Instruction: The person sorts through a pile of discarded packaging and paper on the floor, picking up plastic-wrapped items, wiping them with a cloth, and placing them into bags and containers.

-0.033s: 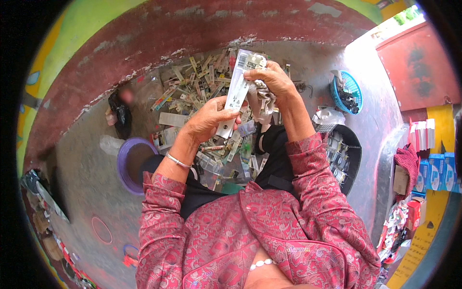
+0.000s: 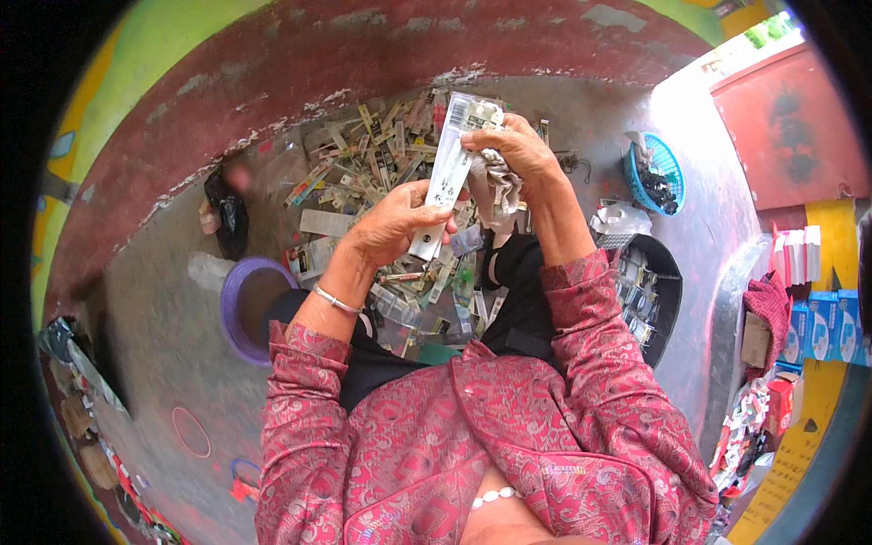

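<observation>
Two hands hold one long, narrow clear packet [image 2: 451,170] with a white printed card inside, raised above a heap of similar small packets [image 2: 391,154] spread over the grey floor [image 2: 173,345]. The left hand [image 2: 396,222] has its grip closed on the packet's lower end, thumb across the front. The right hand [image 2: 513,150] has its grip closed on the upper end, and a crumpled pale cloth [image 2: 495,186] is bunched in the same palm (whether the cloth touches the packet cannot be told). The packet stands nearly upright, leaning slightly to the right at its top.

A silver bangle [image 2: 336,300] sits on the left wrist; both sleeves are of red patterned fabric. To the left of the knees lies a purple bowl [image 2: 238,304]. On the right, a black tray [image 2: 656,300] holds more packets, and beyond it sits a blue basket [image 2: 656,173] with dark contents. White and blue boxes [image 2: 813,291] are stacked at the far right.
</observation>
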Motion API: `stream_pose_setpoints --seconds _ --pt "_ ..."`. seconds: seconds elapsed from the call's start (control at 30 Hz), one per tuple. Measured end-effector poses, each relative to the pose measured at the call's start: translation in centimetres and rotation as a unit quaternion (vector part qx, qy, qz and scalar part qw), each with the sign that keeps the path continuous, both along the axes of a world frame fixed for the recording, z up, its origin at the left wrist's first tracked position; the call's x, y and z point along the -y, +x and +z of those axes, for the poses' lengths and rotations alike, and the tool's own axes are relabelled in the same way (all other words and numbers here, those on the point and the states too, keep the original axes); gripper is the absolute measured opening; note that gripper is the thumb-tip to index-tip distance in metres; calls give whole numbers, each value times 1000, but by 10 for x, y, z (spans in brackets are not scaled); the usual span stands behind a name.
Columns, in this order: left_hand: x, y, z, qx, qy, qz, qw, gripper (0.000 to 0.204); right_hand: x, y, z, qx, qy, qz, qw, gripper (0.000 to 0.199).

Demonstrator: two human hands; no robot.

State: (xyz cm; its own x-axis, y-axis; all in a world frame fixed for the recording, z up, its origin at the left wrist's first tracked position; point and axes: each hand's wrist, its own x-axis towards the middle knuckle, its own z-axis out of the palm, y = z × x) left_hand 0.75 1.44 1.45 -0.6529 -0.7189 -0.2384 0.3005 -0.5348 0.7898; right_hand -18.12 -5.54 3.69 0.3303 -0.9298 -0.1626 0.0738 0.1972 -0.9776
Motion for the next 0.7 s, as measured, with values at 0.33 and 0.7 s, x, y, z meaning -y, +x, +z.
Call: stream_pose_setpoints --seconds 0.33,0.7 --pt "-1 -5 -11 34 8 72 997 22 13 -11 -5 -123 -183 -243 945 29" --pt "-13 -10 -15 69 -16 30 997 20 5 35 -20 -428 -544 -97 715 18"
